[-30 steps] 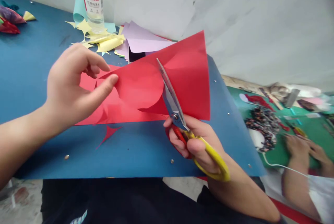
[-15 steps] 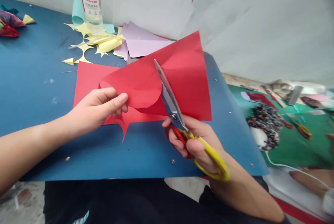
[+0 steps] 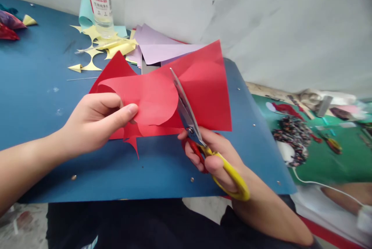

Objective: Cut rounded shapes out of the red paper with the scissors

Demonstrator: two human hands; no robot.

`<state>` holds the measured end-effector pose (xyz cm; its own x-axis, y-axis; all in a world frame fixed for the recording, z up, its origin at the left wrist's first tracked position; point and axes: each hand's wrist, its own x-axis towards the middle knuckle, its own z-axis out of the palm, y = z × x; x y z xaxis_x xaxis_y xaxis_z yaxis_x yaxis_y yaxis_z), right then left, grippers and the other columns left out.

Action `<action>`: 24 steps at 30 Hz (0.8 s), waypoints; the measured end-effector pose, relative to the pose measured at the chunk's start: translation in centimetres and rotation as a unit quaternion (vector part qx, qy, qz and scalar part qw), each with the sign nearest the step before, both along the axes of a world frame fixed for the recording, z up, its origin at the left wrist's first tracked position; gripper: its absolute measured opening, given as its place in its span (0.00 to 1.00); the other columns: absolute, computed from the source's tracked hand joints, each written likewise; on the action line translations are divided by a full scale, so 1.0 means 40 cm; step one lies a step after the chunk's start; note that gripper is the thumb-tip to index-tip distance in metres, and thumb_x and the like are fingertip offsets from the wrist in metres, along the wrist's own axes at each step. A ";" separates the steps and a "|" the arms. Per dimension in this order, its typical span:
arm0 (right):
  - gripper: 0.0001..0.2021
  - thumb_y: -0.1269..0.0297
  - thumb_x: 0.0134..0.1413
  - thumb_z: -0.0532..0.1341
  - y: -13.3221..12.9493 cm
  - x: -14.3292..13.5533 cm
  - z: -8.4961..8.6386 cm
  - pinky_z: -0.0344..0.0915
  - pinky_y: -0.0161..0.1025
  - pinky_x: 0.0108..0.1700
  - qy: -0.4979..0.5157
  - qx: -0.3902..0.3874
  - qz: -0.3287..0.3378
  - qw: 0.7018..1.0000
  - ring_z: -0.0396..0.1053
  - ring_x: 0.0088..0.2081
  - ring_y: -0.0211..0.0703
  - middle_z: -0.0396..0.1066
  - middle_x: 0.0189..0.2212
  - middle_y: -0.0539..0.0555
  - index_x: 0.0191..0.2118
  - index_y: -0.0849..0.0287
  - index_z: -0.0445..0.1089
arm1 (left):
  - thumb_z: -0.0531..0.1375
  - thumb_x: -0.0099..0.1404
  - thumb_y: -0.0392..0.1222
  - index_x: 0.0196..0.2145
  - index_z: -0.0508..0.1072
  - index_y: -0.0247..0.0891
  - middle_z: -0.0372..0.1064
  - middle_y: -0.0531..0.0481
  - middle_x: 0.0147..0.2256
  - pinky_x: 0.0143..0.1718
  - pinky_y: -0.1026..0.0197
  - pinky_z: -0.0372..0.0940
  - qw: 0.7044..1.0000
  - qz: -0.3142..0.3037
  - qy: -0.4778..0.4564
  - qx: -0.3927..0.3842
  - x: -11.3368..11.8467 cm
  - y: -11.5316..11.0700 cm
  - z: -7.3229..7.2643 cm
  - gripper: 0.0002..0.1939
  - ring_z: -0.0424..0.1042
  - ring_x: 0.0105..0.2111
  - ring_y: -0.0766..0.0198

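A sheet of red paper point(image 3: 203, 86) is raised over the blue table, with a rounded cut edge near its middle. My left hand point(image 3: 101, 121) pinches the paper's left part between thumb and fingers. In my right hand point(image 3: 217, 156) is a pair of scissors point(image 3: 188, 115) with one yellow and one red handle. The blades point up and away, at the curved cut, and look close together. Under the raised sheet lies more red paper, with a thin pointed scrap point(image 3: 134, 144) hanging near my left hand.
Behind the red paper are yellow cut-out scraps point(image 3: 94, 59), a clear bottle point(image 3: 101, 9), a light-blue paper roll point(image 3: 86, 11) and purple sheets point(image 3: 157, 45). A small yellow cone point(image 3: 76, 68) lies at left. On the green surface at right are patterned cloth point(image 3: 293, 136) and other scissors point(image 3: 333, 145).
The left part of the red paper has bent and shifted with my left hand, slightly left. A red corner now stands up behind it. The scissors remain at the curved cut.
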<state>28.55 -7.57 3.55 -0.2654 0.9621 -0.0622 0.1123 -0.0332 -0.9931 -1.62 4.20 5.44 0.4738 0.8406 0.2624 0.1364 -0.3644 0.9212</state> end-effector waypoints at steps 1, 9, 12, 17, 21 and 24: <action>0.37 0.25 0.64 0.69 0.001 -0.001 0.002 0.54 0.32 0.22 -0.001 -0.002 0.002 1.000 0.56 0.25 0.34 0.64 0.29 0.46 0.57 0.57 0.76 | 0.68 0.74 0.46 0.19 0.67 0.40 0.59 0.56 0.18 0.19 0.65 0.51 1.000 0.003 0.001 0.008 -0.001 0.000 0.001 0.27 0.56 0.20 0.71; 0.36 0.27 0.64 0.71 -0.007 -0.013 0.011 0.53 0.33 0.22 0.025 -0.017 -0.007 1.000 0.55 0.24 0.34 0.63 0.28 0.45 0.55 0.57 0.76 | 0.69 0.74 0.45 0.20 0.69 0.41 0.64 0.56 0.18 0.21 0.62 0.52 0.999 0.026 0.022 0.042 -0.007 0.000 0.006 0.25 0.58 0.20 0.70; 0.36 0.27 0.62 0.73 -0.007 -0.013 0.010 0.52 0.32 0.22 0.037 -0.019 -0.018 0.999 0.54 0.24 0.33 0.64 0.28 0.45 0.54 0.57 0.77 | 0.68 0.75 0.44 0.20 0.71 0.41 0.66 0.56 0.19 0.21 0.64 0.54 0.998 0.030 0.020 0.052 -0.011 0.002 0.002 0.24 0.60 0.20 0.70; 0.37 0.26 0.60 0.73 0.000 -0.011 0.008 0.53 0.31 0.21 0.027 -0.015 -0.020 0.999 0.54 0.23 0.32 0.64 0.27 0.45 0.53 0.58 0.77 | 0.68 0.74 0.39 0.21 0.72 0.39 0.67 0.56 0.18 0.19 0.68 0.55 0.997 0.021 0.002 0.081 -0.010 0.007 0.002 0.22 0.62 0.19 0.72; 0.37 0.25 0.60 0.73 -0.002 -0.012 0.008 0.53 0.31 0.21 0.029 -0.019 -0.020 0.999 0.55 0.23 0.32 0.64 0.26 0.45 0.53 0.58 0.77 | 0.68 0.73 0.38 0.20 0.71 0.37 0.66 0.56 0.18 0.18 0.72 0.56 0.995 0.025 -0.008 0.092 -0.006 0.008 0.006 0.22 0.62 0.19 0.73; 0.37 0.25 0.59 0.74 -0.003 -0.014 0.010 0.53 0.31 0.20 0.028 -0.016 -0.026 0.999 0.54 0.23 0.32 0.64 0.26 0.45 0.52 0.58 0.78 | 0.68 0.73 0.38 0.20 0.71 0.37 0.65 0.56 0.18 0.18 0.73 0.54 0.996 0.017 -0.019 0.086 -0.007 0.007 0.007 0.23 0.61 0.19 0.74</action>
